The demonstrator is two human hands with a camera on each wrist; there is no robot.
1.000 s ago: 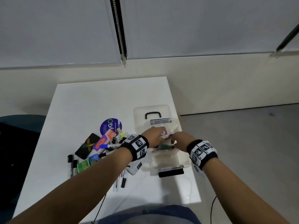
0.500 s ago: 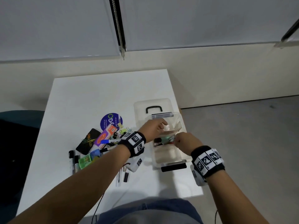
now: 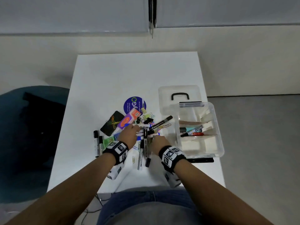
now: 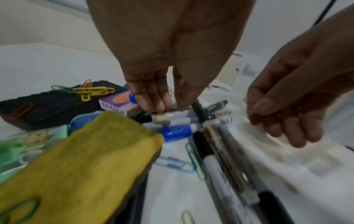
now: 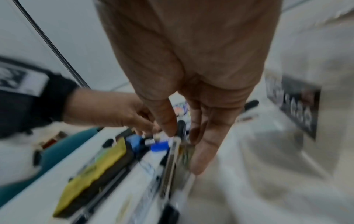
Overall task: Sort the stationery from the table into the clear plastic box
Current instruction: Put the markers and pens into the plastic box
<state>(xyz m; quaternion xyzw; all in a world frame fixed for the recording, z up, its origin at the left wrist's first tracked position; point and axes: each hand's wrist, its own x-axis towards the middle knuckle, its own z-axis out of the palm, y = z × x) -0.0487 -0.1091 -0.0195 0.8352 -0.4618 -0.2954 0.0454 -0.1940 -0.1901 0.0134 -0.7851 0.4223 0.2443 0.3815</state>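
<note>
The clear plastic box [image 3: 217, 127] stands open at the table's right, with several markers [image 3: 192, 131] lying in its middle compartment. Left of it lies a pile of stationery: pens and markers [image 3: 144, 148], binder clips [image 3: 146, 117] and a purple eraser box [image 3: 128, 120]. My left hand [image 3: 138, 129] reaches into the pile, and its straight fingertips [image 4: 151, 104] touch a white marker [image 4: 172, 119]. My right hand [image 3: 154, 137] hovers just right of it over the pens [image 5: 172, 163], fingers [image 4: 287, 121] loosely curled around nothing. The right wrist view is blurred.
The box lid [image 3: 178, 95] with its black handle lies behind the box. A black pad [image 3: 112, 125] with paper clips, a blue round sticker [image 3: 134, 104], two black markers [image 3: 97, 142] and a yellow felt eraser [image 4: 76, 166] lie to the left. A teal chair [image 3: 32, 127] stands off the table's left.
Both hands have left the box and come left to the pile of pens. The markers they held over the box now lie in its middle compartment.
</note>
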